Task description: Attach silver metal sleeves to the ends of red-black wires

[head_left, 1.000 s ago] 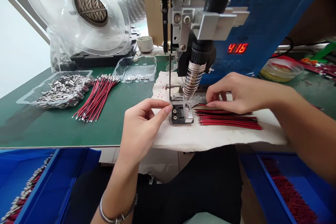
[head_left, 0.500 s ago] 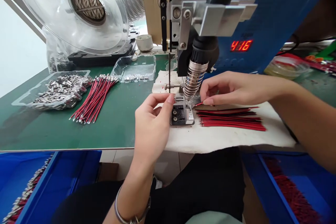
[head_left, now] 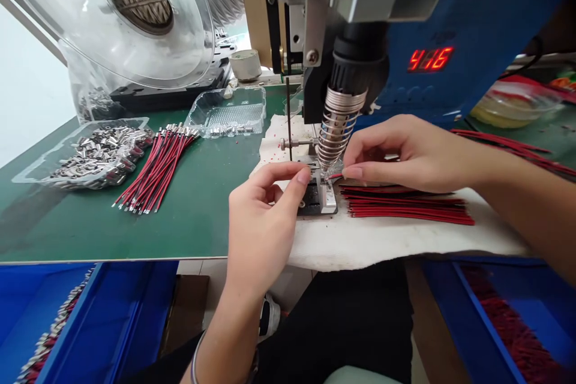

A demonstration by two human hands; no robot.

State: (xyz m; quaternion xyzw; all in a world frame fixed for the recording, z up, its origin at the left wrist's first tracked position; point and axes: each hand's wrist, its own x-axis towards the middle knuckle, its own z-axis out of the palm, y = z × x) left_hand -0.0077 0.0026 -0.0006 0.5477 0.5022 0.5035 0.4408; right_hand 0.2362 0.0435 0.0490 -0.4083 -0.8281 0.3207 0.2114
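My right hand (head_left: pixel 400 153) pinches a red-black wire (head_left: pixel 335 176) between thumb and fingertips. The wire's end points left, at the small metal fixture (head_left: pixel 329 197), right under the tip of a soldering iron (head_left: pixel 341 114) wrapped in a coiled spring. On the fixture's other side, my left hand (head_left: pixel 263 222) is closed in a pinch of thumb and index finger; what lies between those fingertips is hidden. Just below my right hand, a bundle of red and black wires (head_left: pixel 409 204) lies on a white cloth (head_left: pixel 382 240).
On the green table (head_left: pixel 193 210), left, lie a tray of metal caps (head_left: pixel 101 156) and a bunch of wires with metal ends (head_left: pixel 157 168). Behind them are a clear tray (head_left: pixel 234 114) and a large clear reel (head_left: pixel 189 18). A blue machine (head_left: pixel 477 30) reads 416. Blue bins (head_left: pixel 112 306) sit below.
The view has shifted, bringing the machine nearer. My left hand has edged right along the fixture, and the wire in my right hand sits closer under the iron's tip.
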